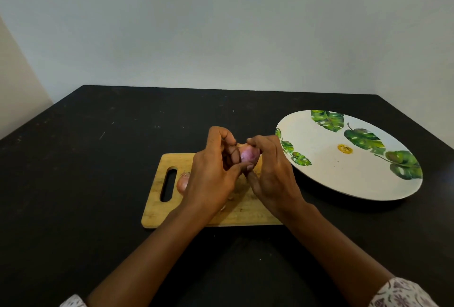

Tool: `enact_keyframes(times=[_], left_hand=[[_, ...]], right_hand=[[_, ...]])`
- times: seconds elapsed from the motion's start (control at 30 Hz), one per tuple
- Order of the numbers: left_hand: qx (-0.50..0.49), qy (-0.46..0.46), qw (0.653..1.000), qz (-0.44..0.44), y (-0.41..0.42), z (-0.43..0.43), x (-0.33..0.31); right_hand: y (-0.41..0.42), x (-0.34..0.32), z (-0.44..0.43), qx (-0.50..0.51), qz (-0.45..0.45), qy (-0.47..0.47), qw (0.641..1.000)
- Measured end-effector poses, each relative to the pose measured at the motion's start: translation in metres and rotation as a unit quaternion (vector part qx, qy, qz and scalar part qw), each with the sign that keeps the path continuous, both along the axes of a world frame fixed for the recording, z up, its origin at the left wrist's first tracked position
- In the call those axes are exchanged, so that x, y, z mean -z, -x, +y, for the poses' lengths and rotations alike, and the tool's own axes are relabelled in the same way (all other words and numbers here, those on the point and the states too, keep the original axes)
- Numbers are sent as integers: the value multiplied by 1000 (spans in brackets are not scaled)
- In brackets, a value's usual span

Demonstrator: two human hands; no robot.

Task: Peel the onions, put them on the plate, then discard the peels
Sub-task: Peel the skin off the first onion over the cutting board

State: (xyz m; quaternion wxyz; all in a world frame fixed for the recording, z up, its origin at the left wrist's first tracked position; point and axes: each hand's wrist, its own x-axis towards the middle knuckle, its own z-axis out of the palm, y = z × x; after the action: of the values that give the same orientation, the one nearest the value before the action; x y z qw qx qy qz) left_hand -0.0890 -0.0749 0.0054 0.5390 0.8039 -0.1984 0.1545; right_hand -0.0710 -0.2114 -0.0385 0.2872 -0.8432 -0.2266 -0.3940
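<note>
Above a wooden cutting board [245, 211] on a black counter [86, 159], the left hand [213, 179] and right hand [272, 174] both pinch a purple onion [248, 154], with a leaf-patterned plate [319, 171] just to the right.

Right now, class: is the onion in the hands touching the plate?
Apart. The head view shows the onion gripped between left hand and right hand over the cutting board; the plate lies beyond the right hand.

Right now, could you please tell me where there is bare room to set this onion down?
The plate is bare. The table left of the cutting board is free too. The board is crowded: left hand, right hand, held onion, second onion.
</note>
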Motion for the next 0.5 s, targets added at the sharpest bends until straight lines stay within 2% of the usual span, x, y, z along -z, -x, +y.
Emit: enact_keyframes(times=[0.3,0.5], left_hand=[[-13,1,997,-79,2,2,-1],[-48,-16,996,-75,-1,4,2]], right_hand=[[0,-1,-3,20,-3,-14,1000],[-8,4,-11,46,-1,-53,998]])
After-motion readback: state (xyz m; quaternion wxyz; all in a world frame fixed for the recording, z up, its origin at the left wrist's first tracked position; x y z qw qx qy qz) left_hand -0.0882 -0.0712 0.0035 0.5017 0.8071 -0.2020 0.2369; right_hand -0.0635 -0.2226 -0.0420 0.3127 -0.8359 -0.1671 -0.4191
